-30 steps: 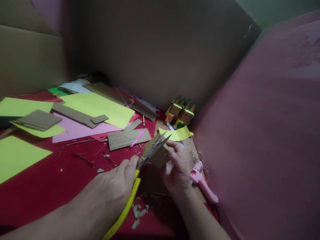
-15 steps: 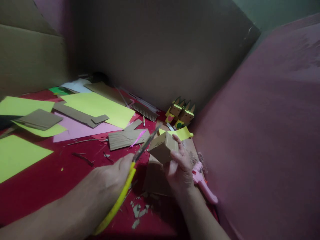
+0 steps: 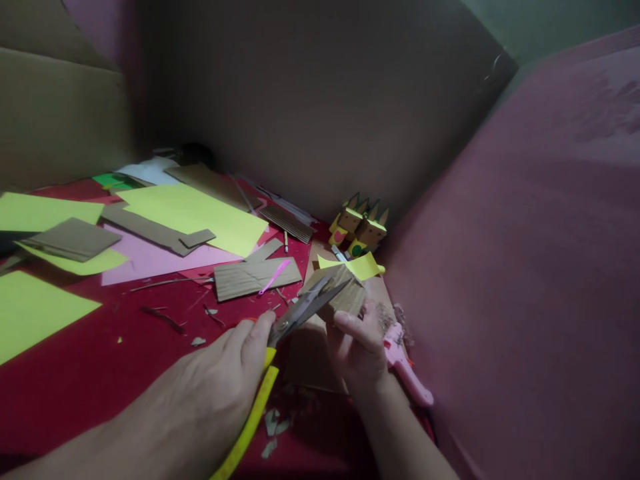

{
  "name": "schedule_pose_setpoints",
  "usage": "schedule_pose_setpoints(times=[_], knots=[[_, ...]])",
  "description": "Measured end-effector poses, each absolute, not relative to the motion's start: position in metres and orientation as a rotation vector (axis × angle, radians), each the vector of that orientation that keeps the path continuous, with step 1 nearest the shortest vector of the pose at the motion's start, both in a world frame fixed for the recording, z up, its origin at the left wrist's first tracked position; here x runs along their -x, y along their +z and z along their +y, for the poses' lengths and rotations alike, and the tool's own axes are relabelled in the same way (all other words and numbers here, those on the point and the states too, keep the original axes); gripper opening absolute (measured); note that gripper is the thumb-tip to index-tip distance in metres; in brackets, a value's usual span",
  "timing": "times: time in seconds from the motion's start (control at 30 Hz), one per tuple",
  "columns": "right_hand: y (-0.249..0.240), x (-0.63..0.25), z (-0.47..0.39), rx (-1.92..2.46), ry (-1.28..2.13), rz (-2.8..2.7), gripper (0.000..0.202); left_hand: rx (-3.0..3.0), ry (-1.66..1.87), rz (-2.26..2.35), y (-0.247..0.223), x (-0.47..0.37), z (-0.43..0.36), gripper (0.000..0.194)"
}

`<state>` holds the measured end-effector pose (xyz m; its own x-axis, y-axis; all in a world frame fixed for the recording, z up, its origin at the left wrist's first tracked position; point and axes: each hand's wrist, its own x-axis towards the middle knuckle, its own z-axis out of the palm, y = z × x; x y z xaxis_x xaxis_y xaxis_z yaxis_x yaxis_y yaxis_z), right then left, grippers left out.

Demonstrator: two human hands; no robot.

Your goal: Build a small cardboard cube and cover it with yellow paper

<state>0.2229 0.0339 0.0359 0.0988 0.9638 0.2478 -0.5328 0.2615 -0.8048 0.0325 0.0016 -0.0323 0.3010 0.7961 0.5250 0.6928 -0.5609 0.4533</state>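
My left hand (image 3: 230, 367) is closed round a pair of scissors (image 3: 285, 327) with yellow handles. Their blades are parted a little and reach up to the right, over the face of a small cardboard box (image 3: 353, 293). Whether they touch its edge I cannot tell. My right hand (image 3: 357, 340) grips that box from below, with the thumb on its near side and some fingers hidden behind. Under the box lies a flat piece of cardboard (image 3: 310, 360), and a yellow paper strip (image 3: 367, 265) shows just beyond it.
A pink glue gun (image 3: 407, 367) lies along the right wall. Two small cardboard figures (image 3: 360, 227) stand at the back. Yellow sheets (image 3: 200, 210), a cardboard piece (image 3: 230, 280) bearing a pink stick (image 3: 274, 277), and scraps (image 3: 273, 427) lie on the red surface.
The scissor blades have opened slightly and swung right, over the box. My right hand has tipped the box, so another face shows.
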Motion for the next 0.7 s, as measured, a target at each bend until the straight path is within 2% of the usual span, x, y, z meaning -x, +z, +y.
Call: schedule_pose_setpoints(times=[0.27,0.47,0.7], knots=[[0.034,-0.223,0.031,0.677,1.163,-0.868,0.056,-2.508,0.953,1.437,-0.027,-0.032,0.003,0.060],[0.032,-0.222,0.031,0.693,1.165,-0.869,0.057,-2.493,0.920,1.437,-0.031,-0.030,0.006,0.054],[0.031,-0.223,0.033,0.678,1.174,-0.882,0.058,-2.407,0.952,1.442,-0.039,-0.032,0.001,0.060]])
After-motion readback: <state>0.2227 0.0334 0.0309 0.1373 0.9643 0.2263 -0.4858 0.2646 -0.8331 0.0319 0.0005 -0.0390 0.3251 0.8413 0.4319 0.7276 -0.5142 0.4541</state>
